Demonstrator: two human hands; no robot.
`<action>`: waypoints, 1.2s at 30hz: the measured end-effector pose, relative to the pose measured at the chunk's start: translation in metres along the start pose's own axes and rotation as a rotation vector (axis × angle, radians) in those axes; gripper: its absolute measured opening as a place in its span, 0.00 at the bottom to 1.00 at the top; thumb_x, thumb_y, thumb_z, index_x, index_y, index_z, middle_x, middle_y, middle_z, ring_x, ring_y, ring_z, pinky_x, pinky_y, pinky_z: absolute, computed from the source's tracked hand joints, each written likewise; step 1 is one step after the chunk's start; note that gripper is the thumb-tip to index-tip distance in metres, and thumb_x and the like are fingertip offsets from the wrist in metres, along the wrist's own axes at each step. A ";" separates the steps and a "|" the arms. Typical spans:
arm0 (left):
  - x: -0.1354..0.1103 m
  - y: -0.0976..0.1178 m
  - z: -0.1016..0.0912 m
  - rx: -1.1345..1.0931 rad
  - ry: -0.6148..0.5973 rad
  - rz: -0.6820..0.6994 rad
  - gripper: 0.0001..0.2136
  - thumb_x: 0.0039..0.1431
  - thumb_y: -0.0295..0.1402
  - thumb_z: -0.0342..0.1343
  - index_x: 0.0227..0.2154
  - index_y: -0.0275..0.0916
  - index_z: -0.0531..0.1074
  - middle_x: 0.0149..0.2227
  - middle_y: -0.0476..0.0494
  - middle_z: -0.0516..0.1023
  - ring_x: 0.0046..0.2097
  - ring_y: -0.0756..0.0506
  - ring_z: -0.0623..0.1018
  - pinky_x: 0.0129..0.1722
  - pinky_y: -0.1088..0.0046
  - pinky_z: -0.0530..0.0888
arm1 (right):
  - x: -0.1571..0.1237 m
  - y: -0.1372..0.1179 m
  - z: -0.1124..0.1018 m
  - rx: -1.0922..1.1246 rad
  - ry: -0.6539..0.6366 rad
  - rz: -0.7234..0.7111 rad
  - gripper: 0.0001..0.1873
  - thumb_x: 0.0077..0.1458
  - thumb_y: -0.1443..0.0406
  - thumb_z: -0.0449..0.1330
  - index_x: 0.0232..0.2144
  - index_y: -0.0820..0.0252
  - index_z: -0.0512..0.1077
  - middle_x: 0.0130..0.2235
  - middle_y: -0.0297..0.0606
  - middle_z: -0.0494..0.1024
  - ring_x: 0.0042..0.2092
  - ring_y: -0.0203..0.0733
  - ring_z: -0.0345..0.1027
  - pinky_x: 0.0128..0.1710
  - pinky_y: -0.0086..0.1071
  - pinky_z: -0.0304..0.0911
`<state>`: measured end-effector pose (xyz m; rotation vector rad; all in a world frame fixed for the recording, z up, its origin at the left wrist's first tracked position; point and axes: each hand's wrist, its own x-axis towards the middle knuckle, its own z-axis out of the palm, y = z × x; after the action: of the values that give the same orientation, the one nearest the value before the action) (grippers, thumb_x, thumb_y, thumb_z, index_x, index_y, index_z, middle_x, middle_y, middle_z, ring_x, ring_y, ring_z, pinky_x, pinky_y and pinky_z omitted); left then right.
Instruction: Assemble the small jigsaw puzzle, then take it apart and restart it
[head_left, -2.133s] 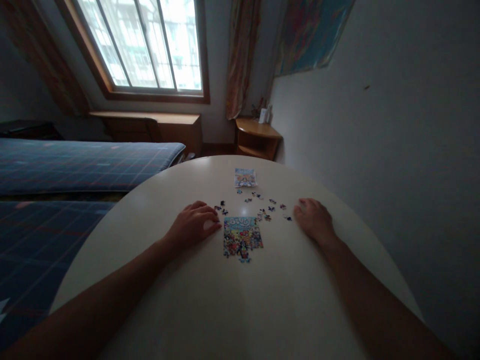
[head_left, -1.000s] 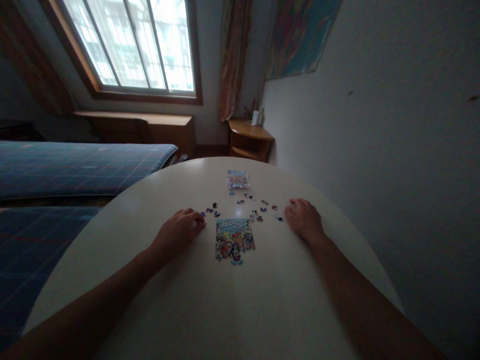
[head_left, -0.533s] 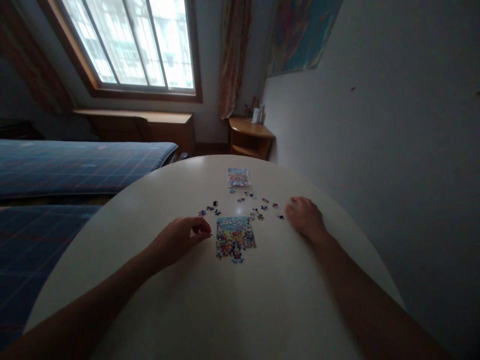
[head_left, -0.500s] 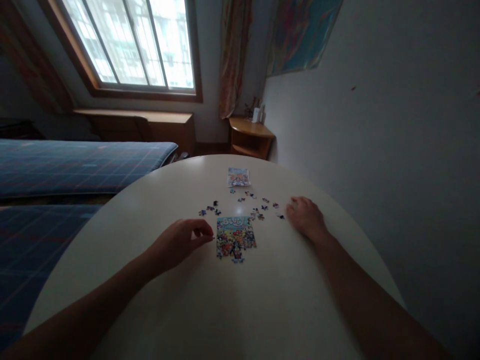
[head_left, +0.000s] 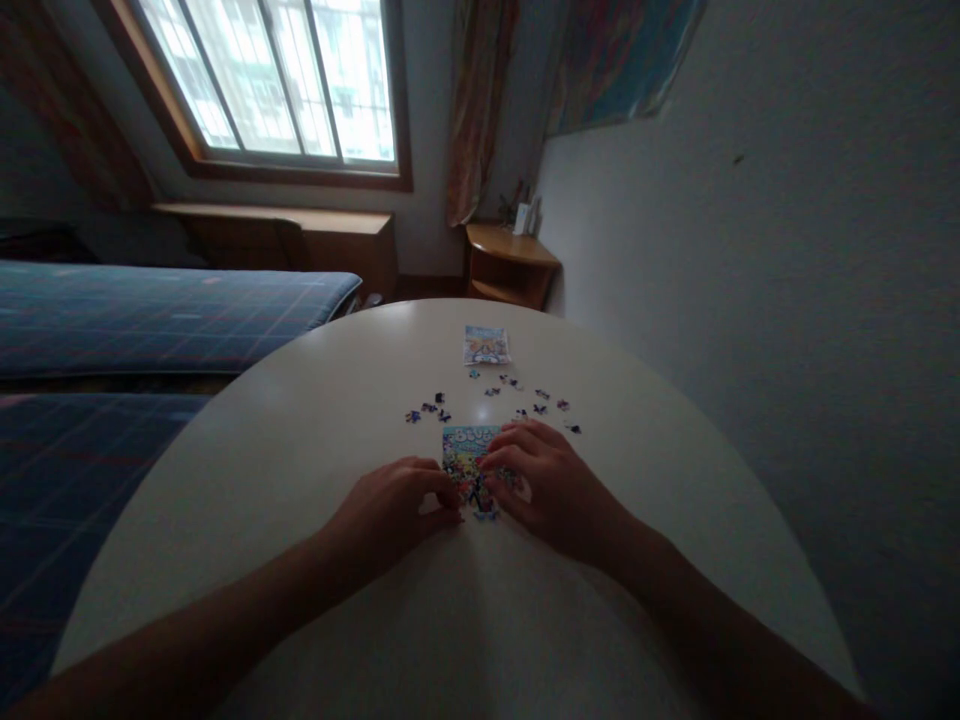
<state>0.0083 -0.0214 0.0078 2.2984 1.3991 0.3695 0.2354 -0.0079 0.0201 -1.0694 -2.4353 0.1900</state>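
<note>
Under the loosely spread right hand (head_left: pixel 549 482), the puzzle (head_left: pixel 463 450) is lying, seemingly steadied; the left hand (head_left: pixel 397 500) is curling (grip unclear).

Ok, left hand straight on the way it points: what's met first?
Likely the partly built puzzle, whose edge the left hand overlaps in view, then the right hand; touching or hovering is unclear.
</note>
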 end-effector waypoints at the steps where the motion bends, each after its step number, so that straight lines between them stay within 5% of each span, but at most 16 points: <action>1: 0.000 0.001 -0.001 -0.009 -0.009 0.001 0.02 0.55 0.31 0.64 0.31 0.47 0.80 0.33 0.52 0.79 0.33 0.48 0.75 0.33 0.73 0.67 | -0.001 -0.008 0.004 0.007 -0.052 -0.015 0.06 0.58 0.65 0.62 0.39 0.55 0.76 0.44 0.39 0.78 0.52 0.46 0.68 0.60 0.48 0.55; 7: -0.001 0.004 0.000 -0.009 -0.012 -0.035 0.02 0.57 0.32 0.64 0.32 0.46 0.79 0.35 0.53 0.79 0.34 0.48 0.75 0.34 0.73 0.66 | -0.005 -0.017 0.017 0.024 -0.154 -0.013 0.09 0.55 0.61 0.65 0.40 0.55 0.77 0.42 0.38 0.79 0.49 0.46 0.69 0.61 0.47 0.53; 15: -0.001 0.002 0.006 0.009 0.015 -0.054 0.02 0.58 0.33 0.63 0.32 0.47 0.79 0.36 0.53 0.80 0.33 0.48 0.76 0.34 0.73 0.66 | -0.006 -0.017 0.022 0.019 -0.106 0.005 0.06 0.56 0.62 0.65 0.37 0.57 0.77 0.41 0.39 0.79 0.48 0.46 0.69 0.54 0.43 0.60; 28: 0.009 -0.014 -0.014 0.029 0.007 -0.131 0.04 0.56 0.37 0.63 0.35 0.46 0.79 0.31 0.51 0.79 0.32 0.46 0.76 0.32 0.72 0.66 | -0.007 -0.017 0.032 0.015 -0.033 -0.068 0.08 0.53 0.64 0.69 0.38 0.50 0.79 0.39 0.32 0.82 0.46 0.45 0.71 0.51 0.42 0.59; 36: 0.010 -0.021 -0.012 -0.028 -0.024 -0.007 0.03 0.55 0.32 0.63 0.34 0.44 0.79 0.35 0.49 0.79 0.39 0.45 0.76 0.38 0.71 0.69 | -0.007 -0.015 0.031 -0.054 -0.027 -0.130 0.03 0.57 0.63 0.66 0.36 0.49 0.80 0.38 0.31 0.82 0.44 0.43 0.71 0.48 0.40 0.59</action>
<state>-0.0082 -0.0017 0.0084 2.2677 1.3810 0.3567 0.2154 -0.0216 -0.0048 -0.9316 -2.5366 0.0975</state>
